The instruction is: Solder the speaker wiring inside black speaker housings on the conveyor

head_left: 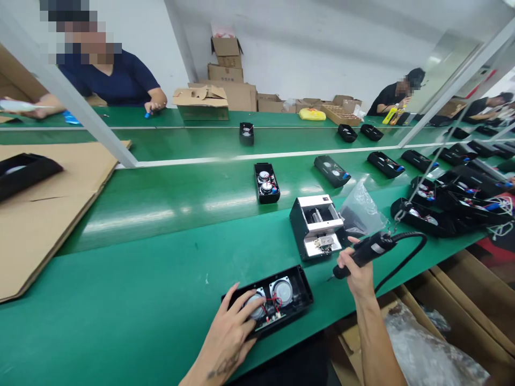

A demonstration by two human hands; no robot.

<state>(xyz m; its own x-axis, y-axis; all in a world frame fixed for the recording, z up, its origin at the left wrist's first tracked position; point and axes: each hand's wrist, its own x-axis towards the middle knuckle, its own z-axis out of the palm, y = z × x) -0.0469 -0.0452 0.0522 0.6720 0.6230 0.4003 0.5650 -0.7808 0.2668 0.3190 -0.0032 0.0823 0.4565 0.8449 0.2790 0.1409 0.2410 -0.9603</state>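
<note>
The person's left hand [235, 327] lies over the left end of an open black case [296, 310], its fingers spread apart across one of the two round speakers and the near edge. The case sits on the green counter [161, 305] directly in front of the person, slightly slanted, its open side up, with red wires [277, 301] and a strip of circuit board showing inside. The right hand [358, 273] is off to the right of it, fingers clamped around a black electric screwdriver [368, 254] whose tip points down and left, just beyond the case's right end and apart from it. A black cable [420, 246] loops from the tool's rear, where a metal hook is also attached. Behind the case and touching the counter stands a silver-and-black machine [317, 225], with a clear plastic bag [364, 209] just beside it. Farther right, similar black units [426, 217] are heaped together. Beyond the counter, another open speaker case [266, 183] rests on a green belt [209, 193], and across it a co-worker in a dark blue shirt [120, 80] holds a small blue item [147, 114].
</note>
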